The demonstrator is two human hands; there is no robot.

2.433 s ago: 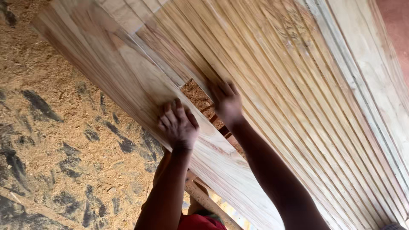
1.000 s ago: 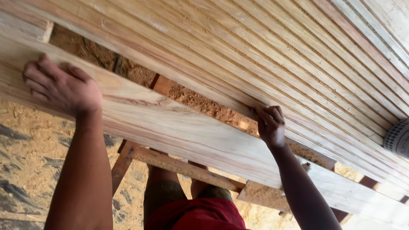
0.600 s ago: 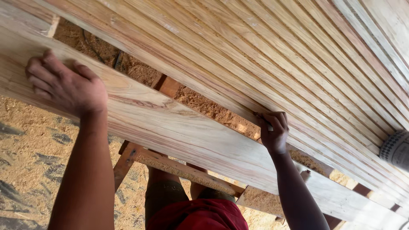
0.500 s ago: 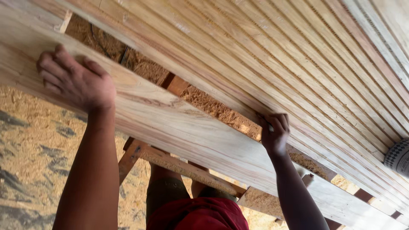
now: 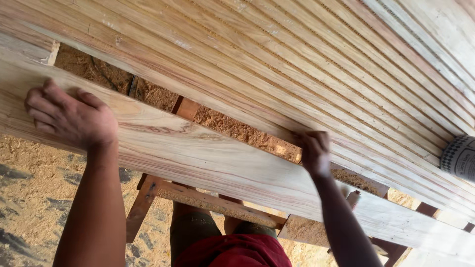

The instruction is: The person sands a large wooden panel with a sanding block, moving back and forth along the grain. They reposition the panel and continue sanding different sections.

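Head view: a long pale plank (image 5: 198, 158) lies across a wooden trestle (image 5: 198, 198), beside a bed of close-set boards (image 5: 321, 74).
Handling: likely stiff, fairly heavy, rough-sawn; best held at its long edges, hands well apart.
Left hand (image 5: 69, 116): fingers curled, pressed flat on the plank's top.
Right hand (image 5: 314, 151): curled over the plank's far edge.
Arms: both stretched forward.

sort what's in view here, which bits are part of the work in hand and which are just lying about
In hand: left hand flat on the wide plank; right hand at its far edge, beside the stacked planks.

Lying about: sawdust, wooden trestle, patterned object at right edge.
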